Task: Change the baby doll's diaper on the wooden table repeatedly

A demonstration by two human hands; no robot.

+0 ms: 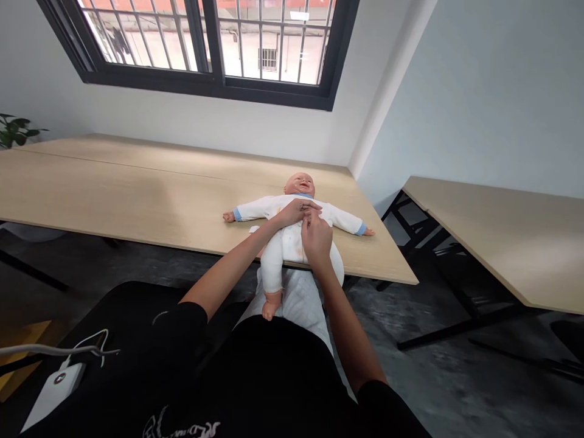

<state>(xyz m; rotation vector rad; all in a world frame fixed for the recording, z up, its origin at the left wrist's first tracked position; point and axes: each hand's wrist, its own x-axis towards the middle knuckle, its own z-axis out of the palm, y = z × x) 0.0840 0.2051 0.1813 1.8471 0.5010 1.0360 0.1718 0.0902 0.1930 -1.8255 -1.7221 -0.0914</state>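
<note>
A baby doll (298,210) is laid on its back at the near edge of a long wooden table (137,188), head toward the wall, arms spread out to either side. It is dressed in a white one-piece suit (292,240) with blue cuffs and a blue collar. The legs hang past the table edge, and one bare foot (269,310) is seen dangling over the person's lap.

Both hands are brought together on the doll's chest. The left hand (294,213) is laid across the upper front of the suit, its fingers curled and pinched onto the fabric. The right hand (316,234) is held just below it, fingertips drawn together on the same strip of cloth; whether a snap or button is gripped there cannot be told, as the spot is too small.

Because the doll is supported only from the waist up, it could be dragged off the edge if the cloth were pulled toward the body. A slipped pinch is also likely, since the fabric is held by fingertips alone.

A second table (502,237) stands to the right, well apart. A barred window (214,42) is set in the wall above, and a white device with a cable (59,380) rests at lower left.
</note>
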